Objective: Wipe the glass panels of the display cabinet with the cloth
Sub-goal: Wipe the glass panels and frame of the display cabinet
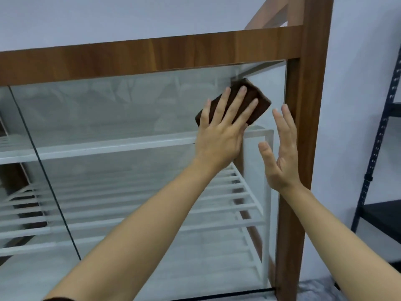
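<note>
- The left hand lies flat with fingers spread, palm pressing a folded dark-brown cloth against the glass; this is a press, not a pinch, and the cloth is pinned between palm and pane, its far end showing past the fingertips.
- The right hand is open and holds nothing; its fingers point upward just beside the right wooden post, and whether its palm touches the glass I cannot tell.
- The cloth sits in the upper right corner of the right glass panel, close under the wooden top rail and near the post; a dark vertical seam at the left divides this panel from the next one.
- Behind the glass show white slatted shelves; a dark metal rack stands apart at the far right.
- Judged step: wiping of the right panel is under way, at its top corner; the lower pane and the neighbouring panel seem yet to be covered.
- The next move likely calls for steady flat pressure while sweeping across or down; the palm should stay over the cloth so it does not slip loose, and strokes should overlap and reach the frame edges.
</note>
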Demonstrator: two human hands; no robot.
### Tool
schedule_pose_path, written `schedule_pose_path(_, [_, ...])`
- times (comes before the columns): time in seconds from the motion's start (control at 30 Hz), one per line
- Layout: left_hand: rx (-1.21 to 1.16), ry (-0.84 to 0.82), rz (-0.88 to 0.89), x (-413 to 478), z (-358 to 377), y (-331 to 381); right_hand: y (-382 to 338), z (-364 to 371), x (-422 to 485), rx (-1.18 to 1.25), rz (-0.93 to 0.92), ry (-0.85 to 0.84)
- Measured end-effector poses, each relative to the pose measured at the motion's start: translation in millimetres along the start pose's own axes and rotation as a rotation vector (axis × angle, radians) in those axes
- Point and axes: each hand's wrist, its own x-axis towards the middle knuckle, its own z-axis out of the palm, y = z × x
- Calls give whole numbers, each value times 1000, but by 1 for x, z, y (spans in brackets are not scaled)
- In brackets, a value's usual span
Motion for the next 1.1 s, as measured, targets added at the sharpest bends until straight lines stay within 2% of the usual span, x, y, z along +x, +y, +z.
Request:
schedule_pose_path(0.1, [-30, 14, 43, -53, 21, 28, 6, 3, -22, -14, 17, 4])
schedule_pose_path(0.17, [-15, -53, 196, -133, 43, 57, 14, 5, -45, -41, 13, -9])
schedule_pose_path(0.27, [68, -238, 533, -276, 71, 90, 27, 9, -88, -45, 52, -19])
schedule_pose_path(0.33, [139, -341, 633, -343, 81, 96, 37, 14, -124, -64, 45, -38])
schedule_pose_path(0.37, [150, -341, 652, -358, 85, 95, 44, 17, -144, -78, 37, -51])
schedule_pose_path(0.47, [81, -241, 592, -334, 82, 81, 60, 25, -194, -93, 10, -48])
schedule_pose_path(0.6, [55, 61, 177, -205, 53, 23, 67, 36, -218, -113, -14, 81])
schedule_pose_path(0.7, [37, 71, -102, -139, 26, -25, 67, 55, -214, -196, -54, 114])
schedule_pose_path(0.77, [51, 79, -98, -154, 27, -26, 66, 67, -217, -246, -97, 107])
schedule_pose_path(0.87, [103, 117, 111, -255, 52, 6, 66, 80, -232, -252, -149, 134])
schedule_pose_path(0.93, [105, 32, 311, -351, 69, 28, 67, 87, -247, -239, -169, 162])
schedule_pose_path(1.0, [140, -53, 411, -407, 74, 31, 68, 95, -261, -259, -194, 159])
schedule_pose_path(1.03, [145, -42, 393, -406, 75, 22, 68, 99, -266, -279, -213, 147])
schedule_pose_path(1.1, [165, 54, 204, -367, 70, 2, 69, 106, -270, -338, -234, 113])
